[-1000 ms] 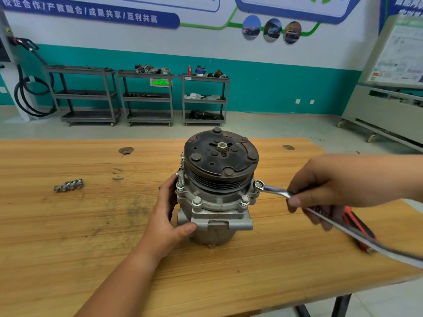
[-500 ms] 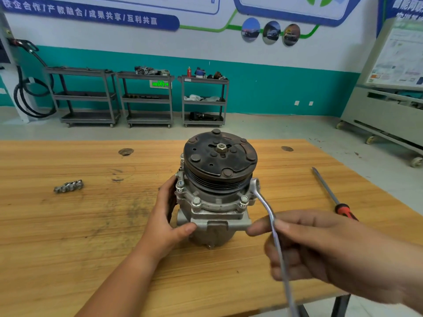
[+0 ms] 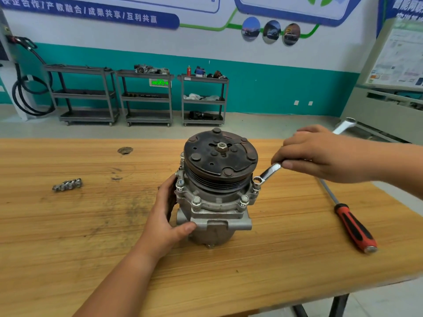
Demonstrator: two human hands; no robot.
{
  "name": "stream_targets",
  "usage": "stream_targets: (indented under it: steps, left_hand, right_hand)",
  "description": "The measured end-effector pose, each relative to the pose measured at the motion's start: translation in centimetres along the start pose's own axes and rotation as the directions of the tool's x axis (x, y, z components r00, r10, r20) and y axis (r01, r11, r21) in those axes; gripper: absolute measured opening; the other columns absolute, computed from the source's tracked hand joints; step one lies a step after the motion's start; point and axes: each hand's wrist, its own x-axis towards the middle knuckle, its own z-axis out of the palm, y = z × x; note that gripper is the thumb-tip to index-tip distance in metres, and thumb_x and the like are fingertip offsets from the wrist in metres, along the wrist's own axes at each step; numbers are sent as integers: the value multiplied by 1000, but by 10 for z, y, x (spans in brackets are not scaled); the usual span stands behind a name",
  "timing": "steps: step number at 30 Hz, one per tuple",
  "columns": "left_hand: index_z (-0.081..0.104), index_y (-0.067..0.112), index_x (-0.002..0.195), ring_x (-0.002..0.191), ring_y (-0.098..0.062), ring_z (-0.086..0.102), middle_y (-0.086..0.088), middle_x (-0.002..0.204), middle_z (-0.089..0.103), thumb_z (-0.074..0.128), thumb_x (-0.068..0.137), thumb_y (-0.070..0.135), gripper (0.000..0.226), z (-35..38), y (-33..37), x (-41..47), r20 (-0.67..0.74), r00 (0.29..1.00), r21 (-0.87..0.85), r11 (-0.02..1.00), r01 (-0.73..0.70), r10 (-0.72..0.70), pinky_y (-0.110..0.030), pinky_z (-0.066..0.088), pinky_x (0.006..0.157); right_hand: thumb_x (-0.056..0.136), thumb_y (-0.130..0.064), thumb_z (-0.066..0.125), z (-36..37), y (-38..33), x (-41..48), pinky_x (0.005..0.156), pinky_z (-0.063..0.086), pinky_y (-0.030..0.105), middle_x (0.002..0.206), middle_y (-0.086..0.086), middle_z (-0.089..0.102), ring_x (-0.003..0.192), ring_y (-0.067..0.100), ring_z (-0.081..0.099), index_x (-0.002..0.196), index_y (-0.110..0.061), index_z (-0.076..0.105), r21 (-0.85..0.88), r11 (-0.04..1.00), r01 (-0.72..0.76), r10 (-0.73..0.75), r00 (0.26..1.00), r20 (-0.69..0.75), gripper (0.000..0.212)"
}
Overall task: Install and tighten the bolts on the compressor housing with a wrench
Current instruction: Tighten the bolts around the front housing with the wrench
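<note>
In the head view, the compressor (image 3: 217, 216) stands upright in the middle of the frame, on the wooden table (image 3: 68, 236), with its dark pulley plate (image 3: 220, 154) on top. The left hand (image 3: 164, 220) holds the housing from the left side of the picture: the thumb presses on the front of the grey body and the other fingers curl round behind it, where I cannot see them fully. Bolts (image 3: 196, 200) sit in the flange under the pulley; I count two at the front, and more at the left and right edges.

The right hand (image 3: 320, 154) comes in from the right edge of the frame and grips the wrench (image 3: 266, 173), fingers curled round the shaft, thumb lying along it. The ring end of the wrench sits over the bolt on the right side of the flange, and the open end sticks out behind the hand, toward the upper right.

A screwdriver (image 3: 352, 225) with a red and black handle lies on the table to the right of the compressor, apart from it. A small row of metal pieces (image 3: 67, 184) lies at the left of the table. Grey tool carts (image 3: 146, 97) stand along the wall in the upper left.
</note>
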Motion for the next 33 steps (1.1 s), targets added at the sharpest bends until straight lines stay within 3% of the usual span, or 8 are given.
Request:
stream_targets:
  steps: [8,14,16,18,21,24,30,33]
  left_hand:
    - [29,32,140,129,-8,48,3,141,47,73,46,82,115,0,-2,0,1,1000,-6,1000,1,-1,-17,41,99]
    - [29,38,138,129,-6,48,9,140,47,73,48,81,109,0,-3,0,5,1000,-2,1000,-6,6,-15,41,99]
    - [30,36,139,129,-7,48,8,140,47,74,48,81,110,0,-3,1,9,1000,-10,1000,0,0,-17,41,100]
    - [30,34,139,130,-8,48,11,139,49,74,49,80,111,-1,-4,1,12,1000,-18,1000,0,0,-16,41,100]
    - [29,38,139,130,-7,47,15,138,50,75,50,79,108,-2,-5,1,13,1000,-24,1000,9,-8,-16,41,99]
    - [30,38,138,129,-8,48,12,138,50,76,51,78,107,-1,-5,1,9,1000,-25,1000,8,-7,-15,41,98]
    - [31,39,138,129,-7,48,16,137,51,76,48,79,108,-2,-4,0,10,1000,-25,1000,13,-13,-15,41,98]
    - [32,38,138,128,-5,48,19,136,52,75,50,78,106,-1,-4,0,14,1000,-20,1000,5,-5,-12,41,96]
  right_hand:
    - [84,-46,35,-8,3,19,79,28,4,88,-24,46,91,-15,40,119,-32,61,193,981,13,-38,992,124,45]
    - [75,-58,38,-16,-5,8,64,42,13,71,-15,60,65,-3,54,91,-43,63,341,899,-276,116,900,421,33]
    - [77,-50,49,-13,-14,1,56,48,15,63,-5,64,58,5,62,86,-27,68,587,648,-486,81,810,581,31]
    - [80,-34,55,-5,-33,-3,48,53,21,63,6,66,56,17,68,75,-14,68,774,205,-599,-32,787,617,24]
    - [76,-24,56,16,-73,-7,44,54,22,66,13,70,57,22,70,62,-13,73,835,-253,-489,14,861,509,25]
    - [73,-24,57,37,-102,-10,43,54,23,69,14,71,59,22,71,60,-12,75,833,-495,-247,212,895,392,25]
    - [74,-26,64,39,-105,-34,53,56,28,65,8,64,55,17,65,80,-10,77,831,-501,-242,235,886,400,21]
    - [77,-42,72,35,-103,-50,62,51,22,66,1,60,61,12,59,95,-15,75,881,-337,-333,184,894,408,32]
